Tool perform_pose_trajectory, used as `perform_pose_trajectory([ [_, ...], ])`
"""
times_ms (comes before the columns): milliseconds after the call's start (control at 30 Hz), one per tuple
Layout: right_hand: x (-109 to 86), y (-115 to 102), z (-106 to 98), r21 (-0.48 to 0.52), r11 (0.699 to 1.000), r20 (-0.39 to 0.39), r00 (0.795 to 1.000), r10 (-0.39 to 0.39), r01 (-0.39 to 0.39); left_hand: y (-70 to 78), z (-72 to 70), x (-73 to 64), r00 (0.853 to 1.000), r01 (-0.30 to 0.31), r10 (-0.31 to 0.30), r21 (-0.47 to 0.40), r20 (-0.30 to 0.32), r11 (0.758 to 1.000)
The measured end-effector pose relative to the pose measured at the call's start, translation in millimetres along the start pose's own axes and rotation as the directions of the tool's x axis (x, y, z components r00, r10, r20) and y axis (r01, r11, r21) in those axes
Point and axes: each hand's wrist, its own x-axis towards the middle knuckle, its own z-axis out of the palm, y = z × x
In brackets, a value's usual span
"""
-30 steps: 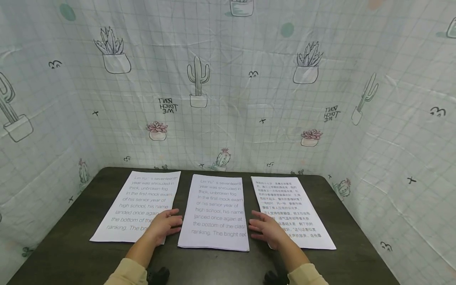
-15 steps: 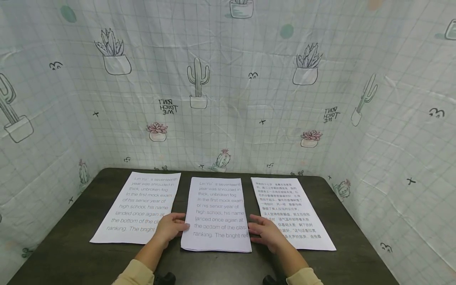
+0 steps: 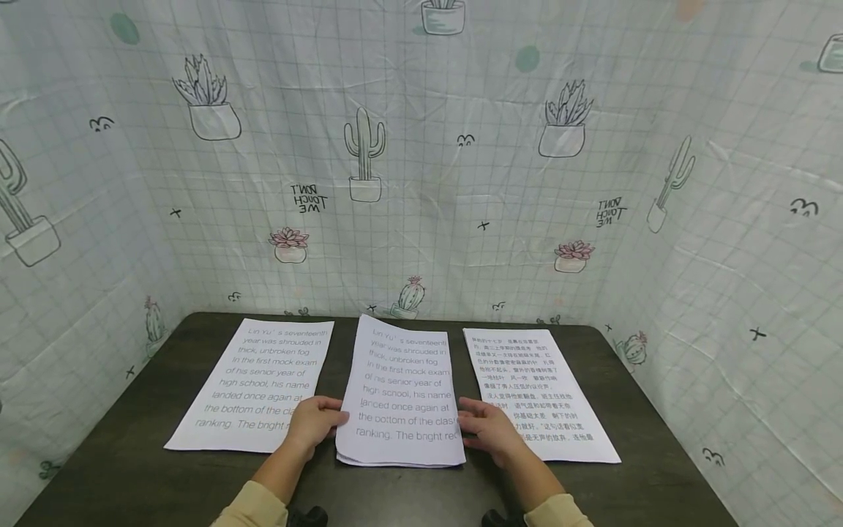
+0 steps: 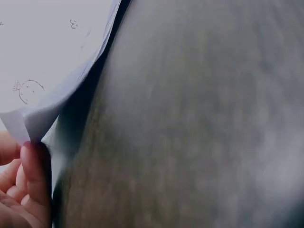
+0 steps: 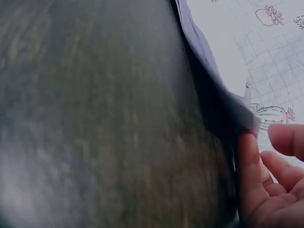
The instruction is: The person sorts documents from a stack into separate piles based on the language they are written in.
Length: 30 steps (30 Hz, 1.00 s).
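Note:
In the head view, a stack of white printed paper [image 3: 402, 410] is in the middle of the dark table, its top left corner curling upward. My left hand [image 3: 312, 423] pinches its left edge; the left wrist view shows the sheets [image 4: 45, 52] bent up at the thumb and finger. The right hand [image 3: 490, 430] is at the opposite edge. Its fingertip [image 5: 248, 142] meets the sheet corner from below in the right wrist view, the thumb close beside. Dark shadow shows under the sheets [image 5: 209, 52] along that edge. More fingers are curled behind each pinch.
Another stack with English print [image 3: 257, 388] lies to the left, partly under the left hand's outline. To the right is a stack with Chinese print [image 3: 546, 395]. A cactus-patterned curtain [image 3: 421, 176] surrounds the back and sides of the dark table [image 3: 388, 498].
Both hands have closed in on the middle stack, the left moving right and gripping its edge. The stack shifted slightly toward me, and its top left corner has risen.

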Motion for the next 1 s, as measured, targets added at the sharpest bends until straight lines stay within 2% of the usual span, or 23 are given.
perform_pose_trajectory([
  [233, 2.1, 1.3, 4.0, -0.015, 1.000, -0.052, 0.999, 0.012, -0.013, -0.2, 2.8, 0.6, 0.999, -0.021, 0.021, -0.006, -0.035, 1.000],
  [333, 1.9, 0.6, 4.0, -0.016, 1.000, -0.054, 0.998, 0.018, -0.018, -0.4, 4.5, 2.0, 0.999, -0.022, 0.022, -0.001, -0.024, 1.000],
  [400, 1.7, -0.1, 4.1, -0.017, 1.000, -0.055, 0.998, 0.019, -0.020, 0.0, 5.4, 2.2, 1.000, -0.018, 0.018, 0.000, 0.005, 1.000],
  [500, 1.5, -0.7, 4.1, -0.017, 1.000, -0.060, 0.998, 0.021, -0.023, 0.5, 5.5, 1.4, 0.997, -0.002, 0.003, -0.011, 0.081, 1.000],
  [633, 0.2, -1.2, 3.3, -0.020, 1.000, -0.057, 0.998, 0.017, -0.019, 0.0, 3.5, 0.8, 0.980, 0.039, -0.016, -0.109, 0.200, 0.993],
  [800, -1.1, -1.0, 1.2, -0.025, 0.999, -0.063, 0.998, 0.018, -0.019, -3.0, -0.4, 3.5, 0.953, 0.097, -0.006, -0.288, 0.302, 0.953],
  [1000, -0.7, -2.4, -1.1, -0.005, 1.000, -0.080, 0.997, -0.002, 0.002, -3.9, -3.8, 6.3, 0.936, 0.122, 0.024, -0.390, 0.350, 0.912],
])
